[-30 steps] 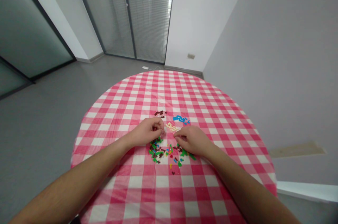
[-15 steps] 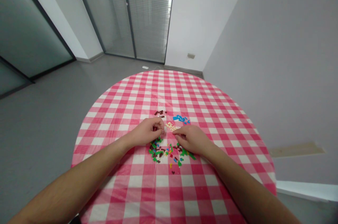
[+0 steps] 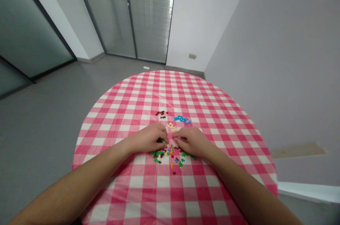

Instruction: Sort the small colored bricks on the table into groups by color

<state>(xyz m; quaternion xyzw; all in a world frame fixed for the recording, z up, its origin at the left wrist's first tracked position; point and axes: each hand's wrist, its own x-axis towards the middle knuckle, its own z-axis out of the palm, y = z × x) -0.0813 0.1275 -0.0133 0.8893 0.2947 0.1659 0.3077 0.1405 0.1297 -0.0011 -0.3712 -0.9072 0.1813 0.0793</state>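
Two hands (image 3: 147, 139) (image 3: 190, 141); four brick piles (image 3: 162, 114) (image 3: 182, 119) (image 3: 173, 127) (image 3: 170, 156)

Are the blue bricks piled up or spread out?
Spread out: the small blue bricks lie in a loose patch on the checked tablecloth.

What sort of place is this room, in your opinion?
It is probably a plain office or meeting room: there are glass partition doors with slatted blinds, a smooth grey floor, and a round table under a pink-and-white checked cloth.
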